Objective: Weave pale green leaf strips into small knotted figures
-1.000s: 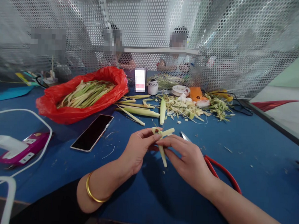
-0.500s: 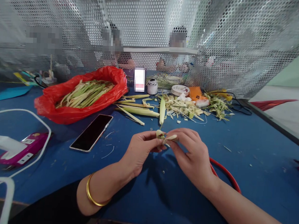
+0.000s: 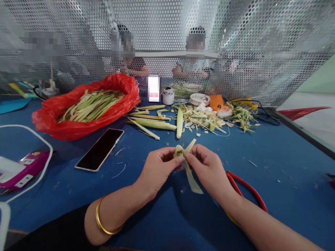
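My left hand [image 3: 157, 171] and my right hand [image 3: 207, 169] meet over the blue table [image 3: 278, 158], both pinching a pale green leaf strip [image 3: 188, 166]. One end of the strip sticks up between my fingertips and the other hangs down below my right hand. A gold bangle [image 3: 101, 218] sits on my left wrist. Red-handled scissors [image 3: 245, 186] lie just right of my right hand, partly hidden by it.
A red plastic bag [image 3: 82, 109] of leaf strips sits at the back left. A black phone [image 3: 100, 149] lies left of my hands. Loose stalks [image 3: 153, 123] and trimmings [image 3: 206, 119] lie behind. A pink device [image 3: 20, 169] with white cable is at left. People sit behind a perforated screen [image 3: 170, 37].
The strip, folded small between my fingertips half a second ago, now hangs out long below my right hand. Both hands shifted slightly lower in view.
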`<state>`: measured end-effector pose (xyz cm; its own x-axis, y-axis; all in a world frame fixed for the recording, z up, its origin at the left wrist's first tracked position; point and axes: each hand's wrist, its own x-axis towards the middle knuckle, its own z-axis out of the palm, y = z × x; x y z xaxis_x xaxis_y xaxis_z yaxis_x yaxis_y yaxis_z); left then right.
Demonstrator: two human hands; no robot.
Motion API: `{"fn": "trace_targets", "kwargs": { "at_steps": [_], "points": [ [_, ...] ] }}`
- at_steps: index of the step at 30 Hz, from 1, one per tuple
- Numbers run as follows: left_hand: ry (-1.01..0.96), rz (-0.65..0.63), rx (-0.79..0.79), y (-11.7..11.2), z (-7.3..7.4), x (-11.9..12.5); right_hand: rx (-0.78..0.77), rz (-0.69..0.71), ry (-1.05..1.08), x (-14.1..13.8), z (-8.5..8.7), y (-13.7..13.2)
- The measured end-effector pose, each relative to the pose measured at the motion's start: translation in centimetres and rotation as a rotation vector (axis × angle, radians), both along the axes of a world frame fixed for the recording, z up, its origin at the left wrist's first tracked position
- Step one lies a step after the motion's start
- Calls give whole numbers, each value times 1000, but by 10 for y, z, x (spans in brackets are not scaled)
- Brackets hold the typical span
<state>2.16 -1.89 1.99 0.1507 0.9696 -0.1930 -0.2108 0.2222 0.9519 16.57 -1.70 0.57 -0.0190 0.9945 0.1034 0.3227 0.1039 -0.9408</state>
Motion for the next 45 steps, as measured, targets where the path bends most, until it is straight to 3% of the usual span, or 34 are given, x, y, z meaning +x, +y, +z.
{"fn": "trace_targets", "kwargs": {
  "at_steps": [5, 10, 13, 19, 22, 26, 29, 32, 37, 40, 45],
  "points": [
    [25, 32, 20, 4, -1, -3, 90, -2, -66, 4, 4, -2],
    [2, 80, -8, 7, -4, -5, 475, -32, -411, 7, 8, -7],
    [9, 88, 0, 7, -4, -4, 567, -31, -504, 5, 9, -9],
    [43, 93, -28, 9, -5, -6, 396, 58, -399, 1, 5, -14],
    [29, 98, -45, 11, -4, -8, 395, 137, -401, 3, 6, -13],
    [9, 112, -61, 13, 1, -10, 482, 12, -435, 8, 10, -8],
    [0, 106, -66, 14, 4, -11, 321, 28, -397, 9, 10, -5],
    [9, 104, -75, 15, 4, -12, 122, 163, -261, 6, 8, -4],
    [59, 89, -71, 15, 2, -13, 88, 163, 107, 7, 11, -3],
    [91, 52, -65, 14, 2, -13, -51, 216, 359, 10, 18, 0],
    [118, 64, -34, 13, 3, -13, -159, 250, 486, 12, 22, 2]
  ]
}}
